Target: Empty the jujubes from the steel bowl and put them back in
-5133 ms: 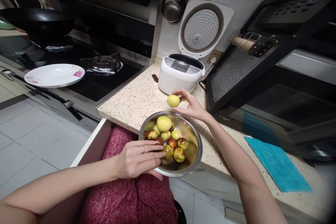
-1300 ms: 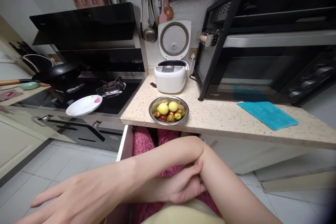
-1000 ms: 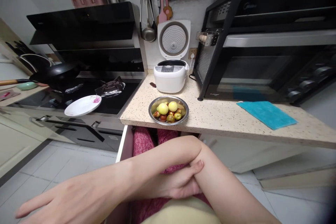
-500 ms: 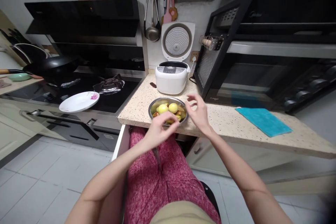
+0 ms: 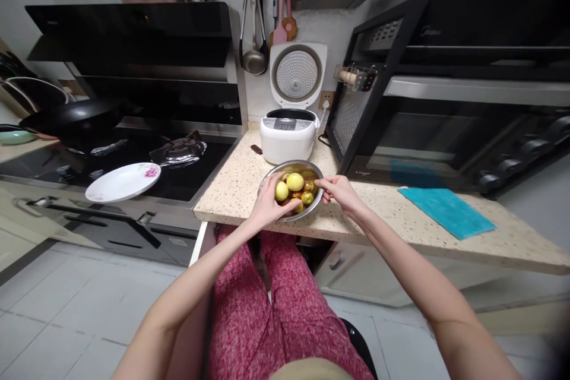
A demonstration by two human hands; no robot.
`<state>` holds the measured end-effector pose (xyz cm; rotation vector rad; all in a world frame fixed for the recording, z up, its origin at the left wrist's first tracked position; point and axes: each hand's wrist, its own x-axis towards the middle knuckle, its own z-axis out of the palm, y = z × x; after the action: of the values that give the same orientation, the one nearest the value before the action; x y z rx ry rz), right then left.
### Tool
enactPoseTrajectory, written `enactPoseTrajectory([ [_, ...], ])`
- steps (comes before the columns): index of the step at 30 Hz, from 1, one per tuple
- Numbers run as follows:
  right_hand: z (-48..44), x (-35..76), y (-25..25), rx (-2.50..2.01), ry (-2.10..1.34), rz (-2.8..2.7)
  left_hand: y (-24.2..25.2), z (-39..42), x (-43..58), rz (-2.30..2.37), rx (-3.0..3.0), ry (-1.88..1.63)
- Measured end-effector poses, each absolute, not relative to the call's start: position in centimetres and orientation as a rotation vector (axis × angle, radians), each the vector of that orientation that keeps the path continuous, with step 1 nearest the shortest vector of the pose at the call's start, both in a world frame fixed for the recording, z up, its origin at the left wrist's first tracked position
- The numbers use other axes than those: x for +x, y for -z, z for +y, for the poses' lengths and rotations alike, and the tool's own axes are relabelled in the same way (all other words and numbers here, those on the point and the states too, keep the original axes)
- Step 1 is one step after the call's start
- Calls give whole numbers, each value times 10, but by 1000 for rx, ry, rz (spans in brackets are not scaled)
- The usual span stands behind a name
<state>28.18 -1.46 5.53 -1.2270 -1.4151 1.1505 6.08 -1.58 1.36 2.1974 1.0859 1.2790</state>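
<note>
A metal bowl (image 5: 314, 204) of round fruit stands near the counter's front edge. Two larger yellow-green fruits, one on the left (image 5: 281, 191) and one in the middle (image 5: 295, 181), lie over smaller green and reddish-brown ones. My left hand (image 5: 265, 204) reaches over the bowl's left rim, thumb and fingers apart around the left fruit; whether it grips anything is unclear. At the opposite side my right hand (image 5: 339, 192) pinches the right rim with thumb and fingertips.
An open white rice cooker (image 5: 288, 141) stands behind the bowl. To the right are a teal cloth (image 5: 447, 211) and a black oven (image 5: 445, 136). A white plate (image 5: 120, 185) sits on the stove's front edge, near a black wok (image 5: 78, 119). A drawer (image 5: 201, 243) is pulled out beside my legs.
My right hand has come down onto the bowl's right rim and closed there. The left hand has opened over the bowl's left side. The bowl has shifted slightly right.
</note>
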Motion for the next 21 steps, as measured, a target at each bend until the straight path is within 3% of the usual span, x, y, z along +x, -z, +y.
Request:
enactPoseTrajectory([
  [7,4,285,-99,-1292,-1029,-1431,14,6,79,949,1847,-1359],
  [21,32,297,-129,-1499,-1057,-1424,29,25,75,992,1805,-1299],
])
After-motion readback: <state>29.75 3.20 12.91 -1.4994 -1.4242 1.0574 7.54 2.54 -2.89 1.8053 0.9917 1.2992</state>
